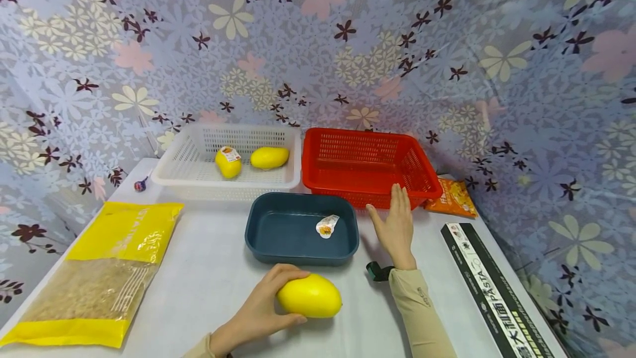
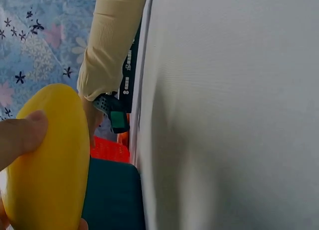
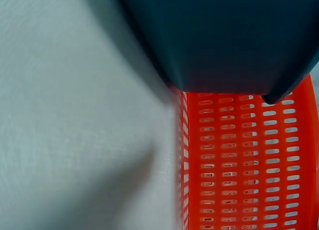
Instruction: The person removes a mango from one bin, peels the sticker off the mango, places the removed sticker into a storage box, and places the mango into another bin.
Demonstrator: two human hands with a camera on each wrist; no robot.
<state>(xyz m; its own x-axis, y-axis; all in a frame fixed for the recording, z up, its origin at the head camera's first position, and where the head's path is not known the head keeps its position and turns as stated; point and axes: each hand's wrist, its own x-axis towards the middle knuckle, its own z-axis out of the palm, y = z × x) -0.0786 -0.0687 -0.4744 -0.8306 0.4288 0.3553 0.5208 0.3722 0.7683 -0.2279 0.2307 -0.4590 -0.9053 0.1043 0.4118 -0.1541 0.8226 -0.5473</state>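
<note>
In the head view my left hand [image 1: 268, 305] grips a yellow mango [image 1: 310, 295] between thumb and fingers, in front of the dark blue tray [image 1: 278, 256]. The left wrist view shows the thumb pressed on the side of this mango [image 2: 55, 160]. My right hand [image 1: 396, 231] extends forward with straight fingers and holds nothing; its fingertips overlap the front wall of the red basket [image 1: 338, 195]. A white sticker [image 1: 327, 226] with an orange picture lies inside the dark tray. Two more mangoes sit in the white basket, the left mango [image 1: 228, 163] bearing a label, the right mango [image 1: 270, 157] plain.
The white basket [image 1: 223, 189] stands at the back left, beside the red one. A yellow bag of grains [image 1: 99, 275] lies at left, a lollipop [image 1: 141, 184] behind it. At right are a long black pasta box [image 1: 492, 291] and an orange snack packet [image 1: 452, 198].
</note>
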